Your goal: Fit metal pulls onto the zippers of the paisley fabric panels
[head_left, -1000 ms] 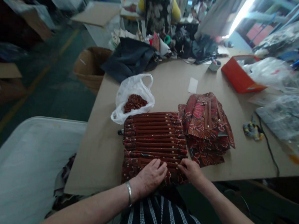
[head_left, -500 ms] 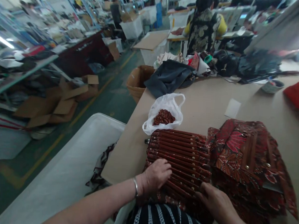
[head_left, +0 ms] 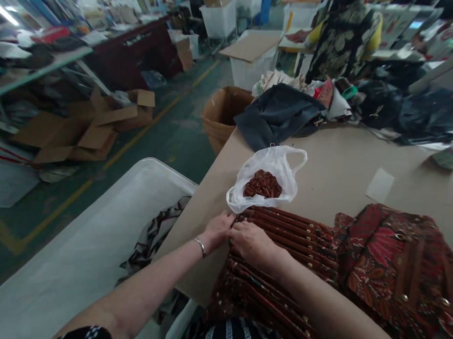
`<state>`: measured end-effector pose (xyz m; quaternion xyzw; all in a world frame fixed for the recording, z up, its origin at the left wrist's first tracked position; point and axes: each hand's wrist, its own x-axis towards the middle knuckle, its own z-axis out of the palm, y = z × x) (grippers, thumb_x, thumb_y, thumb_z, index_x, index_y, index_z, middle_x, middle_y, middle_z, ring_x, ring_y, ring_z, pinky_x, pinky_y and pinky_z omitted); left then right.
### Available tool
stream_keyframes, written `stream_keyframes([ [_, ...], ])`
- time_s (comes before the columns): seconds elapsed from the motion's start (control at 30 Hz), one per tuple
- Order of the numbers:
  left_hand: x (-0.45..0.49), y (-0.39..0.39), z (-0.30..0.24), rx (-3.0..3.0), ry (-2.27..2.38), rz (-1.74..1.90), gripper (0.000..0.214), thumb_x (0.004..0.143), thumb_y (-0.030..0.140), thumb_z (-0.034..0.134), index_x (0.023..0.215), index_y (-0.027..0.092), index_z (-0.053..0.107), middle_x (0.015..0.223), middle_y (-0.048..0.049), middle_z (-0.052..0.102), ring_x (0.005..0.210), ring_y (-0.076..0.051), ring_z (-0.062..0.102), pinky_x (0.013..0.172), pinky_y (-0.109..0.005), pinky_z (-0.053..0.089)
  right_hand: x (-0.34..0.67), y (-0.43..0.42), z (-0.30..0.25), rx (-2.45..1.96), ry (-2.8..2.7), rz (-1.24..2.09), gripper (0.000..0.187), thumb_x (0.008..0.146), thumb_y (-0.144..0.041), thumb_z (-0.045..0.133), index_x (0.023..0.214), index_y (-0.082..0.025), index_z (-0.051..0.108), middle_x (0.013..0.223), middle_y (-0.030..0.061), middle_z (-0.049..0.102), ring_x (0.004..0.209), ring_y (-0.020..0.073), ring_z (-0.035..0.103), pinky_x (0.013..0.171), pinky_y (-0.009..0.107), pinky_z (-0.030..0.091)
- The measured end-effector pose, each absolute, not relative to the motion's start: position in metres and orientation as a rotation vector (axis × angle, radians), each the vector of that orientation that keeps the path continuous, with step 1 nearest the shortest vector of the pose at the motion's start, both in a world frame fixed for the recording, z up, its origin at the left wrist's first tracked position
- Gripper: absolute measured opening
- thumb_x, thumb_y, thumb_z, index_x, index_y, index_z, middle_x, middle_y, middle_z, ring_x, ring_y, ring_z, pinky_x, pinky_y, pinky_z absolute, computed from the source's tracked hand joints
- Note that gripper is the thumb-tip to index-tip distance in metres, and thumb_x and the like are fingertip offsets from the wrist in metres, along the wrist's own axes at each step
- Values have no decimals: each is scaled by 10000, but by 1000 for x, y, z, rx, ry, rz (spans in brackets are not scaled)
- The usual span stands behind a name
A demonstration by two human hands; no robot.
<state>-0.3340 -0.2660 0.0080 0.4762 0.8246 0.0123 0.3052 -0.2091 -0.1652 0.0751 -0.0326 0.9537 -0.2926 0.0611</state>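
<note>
Taking the two hands as the middle of the clock, the broad beige table [head_left: 326, 165] spreads from 12 to 3 o'clock. A white bin [head_left: 91, 243] lies alongside it toward 8 and 9 o'clock, with patterned cloth in its near-table end. A brown tub [head_left: 216, 127] stands on the floor beyond, at 12 o'clock. The row of folded brown patterned pieces [head_left: 299, 241] lies overlapping on the table, fanning from 1 round to 6 o'clock, and the right forearm crosses over it. At 3 o'clock, just beside the row, sits a pile of patterned panels [head_left: 389, 261] with brown strips. A dark cloth [head_left: 278, 114] drapes over the table's edge between 12 and 1. Nearer, at 1 o'clock, a white plastic bag [head_left: 240, 188] stands open against the row's far end. The right hand [head_left: 254, 245] lies palm down on the row's left edge, fingers bent and pressed together; the left hand [head_left: 218, 230] meets it there from outside, fingers drawn together. What the fingertips pinch, if anything, I cannot tell. Small brown pieces [head_left: 262, 184] heap inside the bag. Between 2 and 3 lies a white card [head_left: 380, 185]; a silvery bracelet [head_left: 200, 247] circles the left wrist.
</note>
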Motion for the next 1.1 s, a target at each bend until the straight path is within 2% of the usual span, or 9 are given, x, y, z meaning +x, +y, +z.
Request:
stream_keyframes([
  [0.17, -373, -271, 8, 1411, 2284, -135, 318, 872, 125, 334, 1085, 221, 550, 993, -95, 559, 807, -191, 615, 684, -304, 460, -187, -139, 59, 52, 2842, -901, 201, 885, -208, 449, 889, -190, 648, 886, 51, 632, 861, 158, 555, 811, 273, 425],
  [0.3, -415, -277, 30, 1510, 2256, -160, 189, 840, 176, 463, 986, 187, 583, 924, -84, 579, 841, -196, 593, 745, -314, 455, -173, -97, 60, 326, 2895, -1022, 199, 891, -210, 443, 907, -195, 642, 885, 48, 629, 865, 155, 563, 804, 272, 443],
  [0.37, -418, -265, 48, 1594, 2252, -121, 143, 844, 196, 469, 904, 163, 595, 863, -82, 594, 829, -194, 581, 759, -315, 449, -165, -84, 59, 451, 2912, -1125, 197, 898, -227, 438, 933, -196, 629, 902, 49, 627, 858, 150, 570, 793, 269, 452],
  [0.5, -393, -198, 71, 1830, 2195, 199, 278, 912, 223, 333, 851, 144, 592, 844, -84, 600, 808, -167, 562, 786, -297, 442, -134, -84, 57, 586, 2928, -1307, 188, 909, -259, 427, 951, -208, 603, 913, 48, 624, 845, 144, 580, 774, 266, 459],
  [0.63, -364, -115, 50, 1870, 2157, 214, 230, 875, 249, 422, 978, 129, 589, 1026, -119, 575, 976, -199, 527, 880, -318, 418, -92, -106, 58, 642, 2862, -1412, 164, 915, -234, 419, 967, -214, 573, 903, 41, 613, 841, 130, 579, 755, 246, 458],
  [0.77, -347, -75, 14, 1606, 2372, 26, 446, 792, 441, 543, 1151, 177, 522, 1183, -137, 503, 1089, -308, 459, 865, -435, 422, -48, -129, 55, 760, 2785, -1448, 153, 916, -220, 420, 983, -227, 557, 911, 30, 602, 831, 118, 577, 737, 231, 453],
  [0.83, -341, -72, 1, 1538, 2455, 1, 399, 823, 446, 487, 1131, 198, 537, 1184, -132, 502, 1072, -322, 471, 832, -449, 432, -31, -140, 52, 817, 2759, -1452, 156, 918, -218, 413, 987, -224, 553, 905, 30, 601, 825, 118, 575, 731, 232, 450],
  [0.97, -341, -66, -9, 1445, 2506, 58, 369, 866, 390, 413, 1136, 177, 546, 1158, -140, 539, 996, -265, 543, 821, -375, 442, -11, -159, 48, 907, 2702, -1451, 170, 921, -226, 405, 957, -215, 570, 864, 27, 607, 810, 123, 573, 728, 239, 443],
  [1.1, -361, -50, -1, 1415, 2413, 126, 351, 872, 376, 387, 1000, 154, 627, 1016, -134, 645, 936, -234, 590, 825, -324, 439, -4, -171, 47, 1023, 2627, -1499, 173, 913, -226, 418, 942, -218, 588, 884, 26, 619, 844, 127, 577, 749, 235, 444],
])
